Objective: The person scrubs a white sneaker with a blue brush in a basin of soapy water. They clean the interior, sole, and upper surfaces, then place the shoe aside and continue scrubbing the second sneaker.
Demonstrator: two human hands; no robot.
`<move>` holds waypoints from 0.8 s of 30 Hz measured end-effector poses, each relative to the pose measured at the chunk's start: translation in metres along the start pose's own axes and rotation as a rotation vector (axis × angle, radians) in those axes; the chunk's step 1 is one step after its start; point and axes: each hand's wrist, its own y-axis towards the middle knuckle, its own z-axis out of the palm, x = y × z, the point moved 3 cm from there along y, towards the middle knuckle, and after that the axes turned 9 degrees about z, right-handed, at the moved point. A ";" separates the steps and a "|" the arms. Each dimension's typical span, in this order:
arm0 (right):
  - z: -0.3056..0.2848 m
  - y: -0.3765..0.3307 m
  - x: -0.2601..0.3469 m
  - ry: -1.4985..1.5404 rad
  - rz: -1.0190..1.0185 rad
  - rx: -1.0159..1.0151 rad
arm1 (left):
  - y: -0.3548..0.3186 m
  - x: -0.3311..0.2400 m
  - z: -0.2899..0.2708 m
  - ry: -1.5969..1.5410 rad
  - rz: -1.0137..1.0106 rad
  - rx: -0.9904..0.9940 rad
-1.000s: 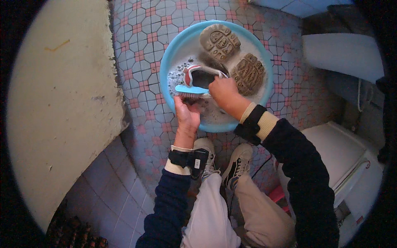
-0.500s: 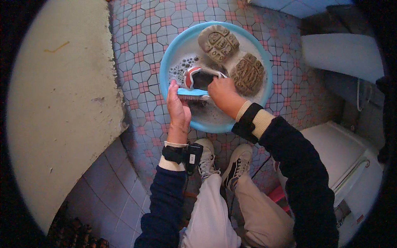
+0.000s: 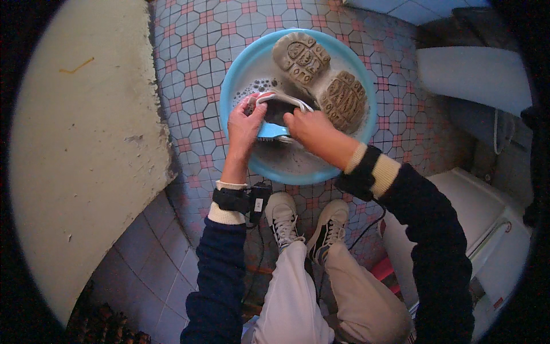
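While soapy water pools in a round blue basin [image 3: 238, 86] on the patterned tile floor [image 3: 195, 34], a person crouched over it scrubs a dark shoe with white trim [image 3: 279, 106], which sits at the near left of the basin, just above the suds. The left hand [image 3: 245, 127] curls around the shoe's near-left edge and steadies it, fingers closed on the rim. The right hand [image 3: 312, 129] is wrapped tight around a blue brush [image 3: 271, 132], pressing it against the shoe's near side. By the look of it, the scrubbing step is under way, and the next stroke calls for a firm hold from the left hand so the shoe does not slip in the wet. Counted in the basin: three shoes, one in hand and two lying sole-up [image 3: 300, 56] at the far right, touching each other; one brush; one basin. The person's own two sneakers [image 3: 283, 221] stand just near of the basin.
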 end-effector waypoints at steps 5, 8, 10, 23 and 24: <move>-0.015 -0.025 -0.008 0.155 0.056 -0.007 | 0.005 -0.010 -0.003 -0.014 0.033 0.088; -0.018 -0.033 -0.012 0.173 0.103 -0.029 | 0.004 -0.021 -0.005 0.037 0.001 0.137; -0.018 -0.035 -0.012 0.223 0.149 -0.093 | 0.001 -0.027 -0.005 0.036 -0.015 0.139; -0.022 -0.053 -0.018 0.688 0.493 -0.369 | 0.012 -0.029 -0.002 -0.041 -0.039 0.119; -0.024 -0.055 -0.020 0.689 0.516 -0.367 | 0.012 -0.029 -0.003 -0.051 -0.042 0.114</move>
